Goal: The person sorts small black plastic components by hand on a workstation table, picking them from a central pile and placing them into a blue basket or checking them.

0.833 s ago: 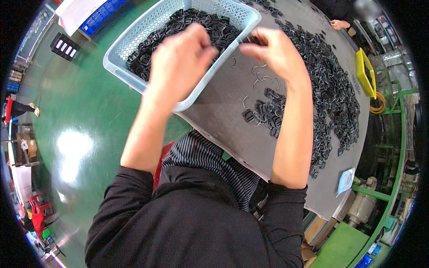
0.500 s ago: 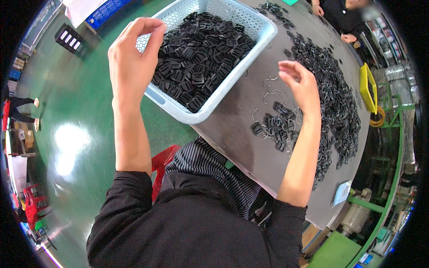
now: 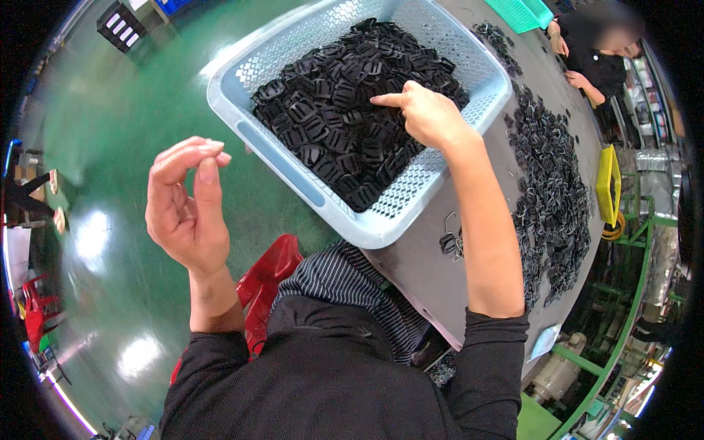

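A light-blue plastic basket [image 3: 352, 233] at the table's edge holds a heap of black plastic buckles [image 3: 323, 110]. My right hand [image 3: 436, 117] is over the heap, its index finger stretched out to the left above the buckles and the other fingers curled; I see nothing held in it. My left hand [image 3: 187, 205] is raised left of the basket, above the floor. Its thumb tip comes close to the curled fingertips; whether something small lies between them I cannot make out. Beside my right forearm lie a few loose buckles with wire hooks [image 3: 451, 242], partly covered by the arm.
A long pile of black buckles and metal hooks [image 3: 554, 205] covers the grey table's [image 3: 422, 275] right side. A co-worker's hands [image 3: 579, 79] are at the far right, near a green basket [image 3: 524, 13]. A yellow tray [image 3: 609, 183] stands beyond the table; a red chair [image 3: 268, 275] is beside me.
My right hand has moved from the table over to the basket's heap. My left hand has left the basket's rim and come lower and nearer. The view has shifted, so the basket appears farther right.
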{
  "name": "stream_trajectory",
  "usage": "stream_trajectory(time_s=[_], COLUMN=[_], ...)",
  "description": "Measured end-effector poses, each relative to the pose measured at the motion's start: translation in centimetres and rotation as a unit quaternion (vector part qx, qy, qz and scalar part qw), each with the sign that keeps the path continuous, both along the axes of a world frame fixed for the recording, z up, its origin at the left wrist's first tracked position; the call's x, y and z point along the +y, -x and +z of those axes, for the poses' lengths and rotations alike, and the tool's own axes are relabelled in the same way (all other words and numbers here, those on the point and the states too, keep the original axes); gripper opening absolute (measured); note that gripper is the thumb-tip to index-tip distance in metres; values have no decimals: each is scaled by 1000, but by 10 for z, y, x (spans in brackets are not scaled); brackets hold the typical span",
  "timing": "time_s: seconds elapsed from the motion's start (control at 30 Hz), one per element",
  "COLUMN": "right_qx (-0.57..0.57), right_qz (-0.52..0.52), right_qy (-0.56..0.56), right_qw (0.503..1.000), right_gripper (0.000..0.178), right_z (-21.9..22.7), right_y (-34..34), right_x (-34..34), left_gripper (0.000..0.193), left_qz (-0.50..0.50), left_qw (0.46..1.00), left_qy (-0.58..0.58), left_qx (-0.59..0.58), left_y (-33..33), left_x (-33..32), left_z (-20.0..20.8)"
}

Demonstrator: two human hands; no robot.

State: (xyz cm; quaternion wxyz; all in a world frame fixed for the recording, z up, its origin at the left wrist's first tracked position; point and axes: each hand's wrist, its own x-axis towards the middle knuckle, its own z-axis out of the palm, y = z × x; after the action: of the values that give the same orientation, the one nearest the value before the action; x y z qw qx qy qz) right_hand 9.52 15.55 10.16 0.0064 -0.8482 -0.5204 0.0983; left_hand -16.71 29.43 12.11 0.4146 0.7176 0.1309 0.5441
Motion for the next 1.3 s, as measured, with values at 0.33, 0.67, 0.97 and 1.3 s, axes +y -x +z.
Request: stream_trajectory(time_s=[0.33, 0.67, 0.97, 1.3], right_qx=[46, 128, 99, 113], right_qz=[-55, -427, -412, -401], right_qy=[-174, -45, -339, -250], right_qw=[982, 894, 840, 874], right_gripper=[30, 87, 27, 21], right_z=[34, -30, -75, -56], right_y=[-9, 34, 32, 13], right_x=[-61, -327, -279, -330], left_gripper=[20, 31, 17, 14], left_qz=[-402, -409, -274, -443], left_qw=[914, 864, 857, 782], left_qy=[-41, -148, -297, 34], left_qx=[-31, 255, 320, 437], left_y=[-22, -143, -242, -233], left_x=[-72, -210, -220, -193], left_z=[-12, -84, -125, -74])
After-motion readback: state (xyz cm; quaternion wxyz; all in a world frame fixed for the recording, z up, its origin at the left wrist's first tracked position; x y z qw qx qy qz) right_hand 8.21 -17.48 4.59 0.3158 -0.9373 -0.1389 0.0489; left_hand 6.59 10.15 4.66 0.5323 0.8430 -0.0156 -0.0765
